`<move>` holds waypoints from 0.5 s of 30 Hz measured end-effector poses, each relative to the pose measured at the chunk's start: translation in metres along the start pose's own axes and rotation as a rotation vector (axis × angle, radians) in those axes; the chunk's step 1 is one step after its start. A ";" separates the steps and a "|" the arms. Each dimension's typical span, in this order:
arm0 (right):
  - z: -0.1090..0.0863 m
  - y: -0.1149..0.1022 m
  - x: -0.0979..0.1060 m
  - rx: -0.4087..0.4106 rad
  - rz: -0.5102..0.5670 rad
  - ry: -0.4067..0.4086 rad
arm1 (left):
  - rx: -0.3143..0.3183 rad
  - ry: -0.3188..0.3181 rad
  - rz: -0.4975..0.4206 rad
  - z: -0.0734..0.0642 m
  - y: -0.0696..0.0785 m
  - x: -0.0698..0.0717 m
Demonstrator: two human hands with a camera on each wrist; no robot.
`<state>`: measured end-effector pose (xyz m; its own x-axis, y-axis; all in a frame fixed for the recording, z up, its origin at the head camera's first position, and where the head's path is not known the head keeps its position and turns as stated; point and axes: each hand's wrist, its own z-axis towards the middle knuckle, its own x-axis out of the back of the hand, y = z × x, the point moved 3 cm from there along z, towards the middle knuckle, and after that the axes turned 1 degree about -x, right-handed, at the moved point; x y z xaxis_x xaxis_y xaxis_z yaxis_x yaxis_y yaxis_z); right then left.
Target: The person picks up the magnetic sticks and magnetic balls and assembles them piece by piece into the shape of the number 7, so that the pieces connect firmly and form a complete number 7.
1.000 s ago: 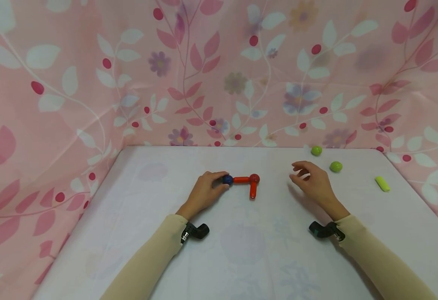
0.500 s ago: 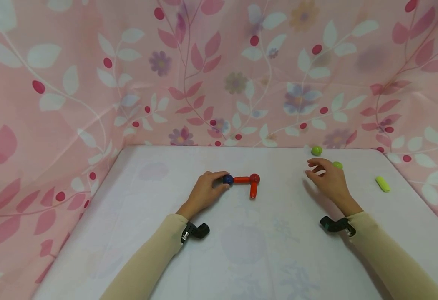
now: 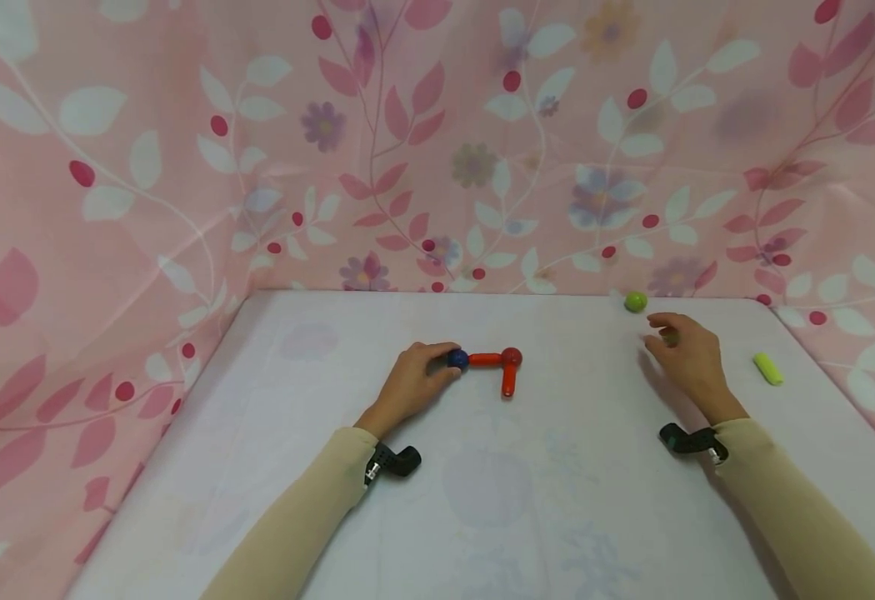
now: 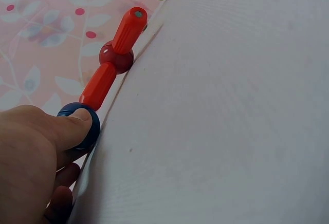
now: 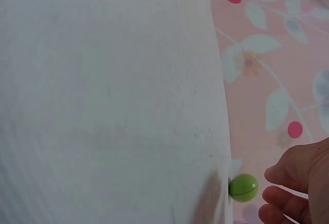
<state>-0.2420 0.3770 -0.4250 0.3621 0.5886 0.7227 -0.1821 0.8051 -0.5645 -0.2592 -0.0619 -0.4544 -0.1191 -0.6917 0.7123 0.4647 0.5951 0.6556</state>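
Note:
My left hand [image 3: 410,382] pinches a blue ball [image 4: 91,126] between thumb and fingers at the table. From this ball runs a red rod [image 3: 485,359] to a dark red ball [image 3: 512,357]. A second red rod [image 3: 508,382] joins that ball at a right angle, its free end bearing a small metallic disc in the left wrist view. Over the table's right side is my right hand [image 3: 691,358], fingers loosely bent and apart from the thumb. Part of a green ball [image 3: 671,338] shows through that gap, the rest hidden by the hand.
Another green ball [image 3: 636,302] lies by the back edge of the white-covered table [image 3: 557,500]. A yellow-green rod [image 3: 768,368] lies near the right edge. Pink floral cloth [image 3: 437,150] hangs behind and at the sides.
My right hand has moved right and slightly back, coming in front of the nearer green ball. The left hand and the joined pieces have stayed in place.

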 end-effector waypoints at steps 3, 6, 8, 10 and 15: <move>0.001 0.005 0.004 -0.024 -0.022 0.000 | -0.003 0.000 0.001 0.000 0.000 0.000; 0.003 0.009 0.008 -0.033 -0.036 0.000 | -0.009 0.005 0.002 0.000 0.001 0.000; 0.004 0.012 0.010 -0.043 -0.049 -0.002 | -0.014 0.008 0.001 0.000 0.001 0.000; 0.006 0.015 0.012 -0.056 -0.061 -0.008 | -0.017 0.010 0.000 0.000 0.001 -0.001; 0.008 0.020 0.015 -0.077 -0.062 -0.012 | -0.017 0.009 -0.001 0.001 0.001 0.000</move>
<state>-0.2477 0.4024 -0.4225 0.3597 0.5393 0.7614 -0.0884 0.8321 -0.5476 -0.2592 -0.0607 -0.4540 -0.1121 -0.6961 0.7091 0.4795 0.5871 0.6522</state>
